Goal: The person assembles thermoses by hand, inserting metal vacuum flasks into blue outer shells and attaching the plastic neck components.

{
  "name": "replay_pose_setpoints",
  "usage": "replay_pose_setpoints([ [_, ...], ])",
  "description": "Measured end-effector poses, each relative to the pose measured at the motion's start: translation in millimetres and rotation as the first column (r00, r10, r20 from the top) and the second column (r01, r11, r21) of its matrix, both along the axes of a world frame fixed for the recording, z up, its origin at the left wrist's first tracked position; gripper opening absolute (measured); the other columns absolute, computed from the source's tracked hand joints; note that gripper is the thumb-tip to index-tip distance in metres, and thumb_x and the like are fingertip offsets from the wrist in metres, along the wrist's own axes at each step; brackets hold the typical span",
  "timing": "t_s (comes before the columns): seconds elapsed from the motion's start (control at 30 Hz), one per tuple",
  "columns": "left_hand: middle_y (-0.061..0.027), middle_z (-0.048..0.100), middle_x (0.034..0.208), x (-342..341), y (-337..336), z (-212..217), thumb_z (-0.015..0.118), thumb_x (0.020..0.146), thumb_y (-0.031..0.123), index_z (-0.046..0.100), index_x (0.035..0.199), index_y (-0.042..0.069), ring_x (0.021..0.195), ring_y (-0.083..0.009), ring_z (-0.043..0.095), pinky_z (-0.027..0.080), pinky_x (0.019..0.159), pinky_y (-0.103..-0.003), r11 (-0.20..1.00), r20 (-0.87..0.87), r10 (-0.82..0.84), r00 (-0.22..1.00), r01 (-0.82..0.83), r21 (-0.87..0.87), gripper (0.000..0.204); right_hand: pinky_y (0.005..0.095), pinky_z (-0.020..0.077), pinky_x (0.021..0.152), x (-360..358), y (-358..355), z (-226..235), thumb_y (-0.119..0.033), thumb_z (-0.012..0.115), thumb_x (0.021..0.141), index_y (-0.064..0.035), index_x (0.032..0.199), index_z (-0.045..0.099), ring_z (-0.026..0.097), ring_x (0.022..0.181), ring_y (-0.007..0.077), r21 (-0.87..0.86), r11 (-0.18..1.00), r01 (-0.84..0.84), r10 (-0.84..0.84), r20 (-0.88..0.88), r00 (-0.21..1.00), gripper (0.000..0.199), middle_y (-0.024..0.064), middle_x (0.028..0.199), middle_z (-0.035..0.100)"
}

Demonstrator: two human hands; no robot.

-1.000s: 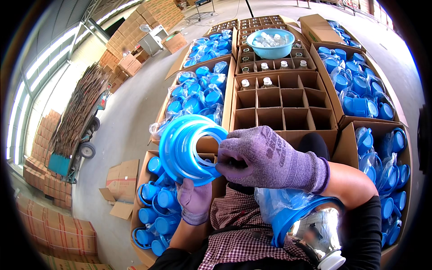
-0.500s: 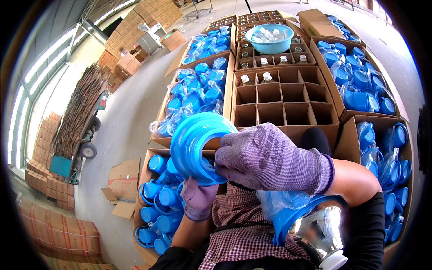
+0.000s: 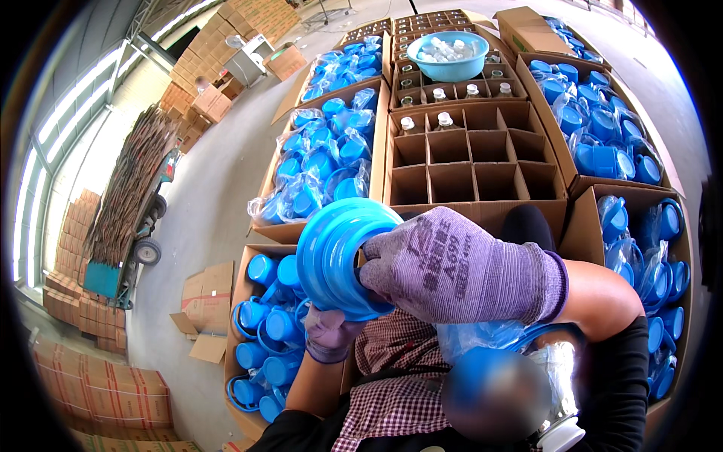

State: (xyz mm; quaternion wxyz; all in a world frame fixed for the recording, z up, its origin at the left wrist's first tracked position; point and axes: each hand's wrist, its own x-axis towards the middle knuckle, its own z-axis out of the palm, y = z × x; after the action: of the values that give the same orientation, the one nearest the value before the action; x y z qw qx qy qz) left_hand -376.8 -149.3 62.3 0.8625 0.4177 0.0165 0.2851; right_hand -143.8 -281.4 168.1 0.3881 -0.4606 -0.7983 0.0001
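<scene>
Facing its opening right, one blue ringed plastic piece (image 3: 331, 256) lies left of the right hand (image 3: 452, 264), whose fingers reach that opening, pinch hidden, cannot tell; left hand (image 3: 330, 333) pinches the near edge.

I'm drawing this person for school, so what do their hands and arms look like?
The right hand wears a speckled purple knit glove with dark printed markings on its back and a darker purple cuff edge. The left hand has a purple glove too. The forearms are bare below black sleeves.
</scene>
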Motion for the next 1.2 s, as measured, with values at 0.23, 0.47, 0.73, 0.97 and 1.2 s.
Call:
replay_pose_setpoints([
  [0.23, -0.0210, 0.055, 0.151, 2, 4, -9, 0.068, 0.088, 0.007, 0.049, 0.151, 0.001, 0.139, -0.0407, 0.054, 0.044, 0.116, -0.062, 1.000, 0.069, -0.026, 0.997, 0.027, -0.012, 0.066, 0.0388, 0.0590, 0.071, 2, -3, 17, -0.020, 0.074, 0.085, -0.0107, 0.104, 0.072, 0.072, 0.081, 0.0309, -0.196, 0.976, 0.094, -0.066, 0.144, 0.987, 0.021, 0.0120, 0.094, 0.069],
  [0.47, -0.0226, 0.053, 0.152, 2, 13, -1, 0.061, 0.090, 0.008, 0.050, 0.146, -0.002, 0.142, -0.0410, 0.050, 0.038, 0.119, -0.064, 0.995, 0.134, -0.097, 0.986, 0.101, -0.024, 0.058, 0.0396, 0.0606, 0.075, 17, -16, 30, -0.012, 0.076, 0.082, -0.0099, 0.104, 0.072, 0.074, 0.085, 0.0304, -0.114, 0.993, 0.027, -0.006, 0.183, 0.983, 0.023, 0.0109, 0.092, 0.069],
  [0.73, -0.0210, 0.065, 0.138, -9, 4, -2, 0.071, 0.080, -0.003, 0.057, 0.143, 0.001, 0.126, -0.0412, 0.064, 0.049, 0.110, -0.062, 0.986, -0.011, -0.025, 1.000, 0.023, -0.165, 0.064, 0.0378, 0.0607, 0.075, 25, -16, 4, -0.011, 0.073, 0.083, -0.0116, 0.103, 0.071, 0.074, 0.086, 0.0279, 0.029, 0.999, -0.029, 0.022, 0.199, 0.980, 0.020, 0.0081, 0.092, 0.068],
  [0.97, -0.0165, 0.071, 0.121, -18, 3, -17, 0.075, 0.084, 0.004, 0.067, 0.124, 0.003, 0.107, -0.0330, 0.070, 0.057, 0.092, -0.046, 0.582, -0.297, 0.648, 0.702, -0.205, 0.787, 0.041, 0.0369, 0.0579, 0.073, 19, -5, -2, -0.015, 0.067, 0.088, -0.0128, 0.101, 0.069, 0.071, 0.084, 0.0248, -0.178, 0.983, -0.049, 0.075, 0.142, 0.987, 0.013, 0.0066, 0.091, 0.064],
  [1.2, -0.0175, 0.065, 0.141, -32, 23, -32, 0.065, 0.086, 0.002, 0.055, 0.146, 0.003, 0.133, -0.0348, 0.061, 0.045, 0.117, -0.055, 0.749, -0.406, 0.479, 0.779, -0.121, 0.652, 0.061, 0.0390, 0.0567, 0.070, 14, -5, 15, -0.019, 0.065, 0.089, -0.0112, 0.096, 0.067, 0.069, 0.080, 0.0271, -0.087, 0.994, 0.060, -0.017, 0.430, 0.903, 0.011, 0.0074, 0.088, 0.063],
])
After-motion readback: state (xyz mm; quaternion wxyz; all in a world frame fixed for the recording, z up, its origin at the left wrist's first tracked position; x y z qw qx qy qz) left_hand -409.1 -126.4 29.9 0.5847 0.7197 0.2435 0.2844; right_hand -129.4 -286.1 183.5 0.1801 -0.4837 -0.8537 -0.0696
